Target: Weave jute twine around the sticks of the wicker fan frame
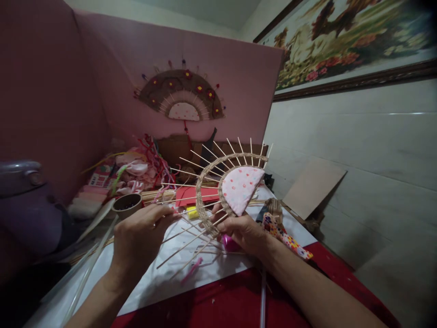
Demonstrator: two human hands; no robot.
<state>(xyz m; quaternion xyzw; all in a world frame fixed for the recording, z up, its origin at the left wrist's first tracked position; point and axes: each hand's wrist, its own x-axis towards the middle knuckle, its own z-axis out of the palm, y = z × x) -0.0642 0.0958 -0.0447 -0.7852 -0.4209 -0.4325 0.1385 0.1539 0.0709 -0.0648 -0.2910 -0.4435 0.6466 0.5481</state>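
Observation:
A half-round fan frame (201, 196) made of thin wooden sticks is held up in front of me, tilted. A braided twine band runs across its sticks, and a white padded half-circle with red spots (241, 187) sits at its centre, edged with twine. My right hand (244, 231) grips the frame from below, thumb in front and fingers behind the sticks. My left hand (143, 232) is closed in a pinch at the outer end of one stick on the left; its fingertips are partly hidden. Several sticks spread outward below it.
A finished brown fan with flowers (177, 95) hangs on the pink board. Behind my hands are a brown cup (127, 205), coloured pipe cleaners (150, 155), red paper (191, 195) and a yellow piece (192, 212). Flowered fabric (287, 237) lies right; cardboard (314, 187) leans against the wall.

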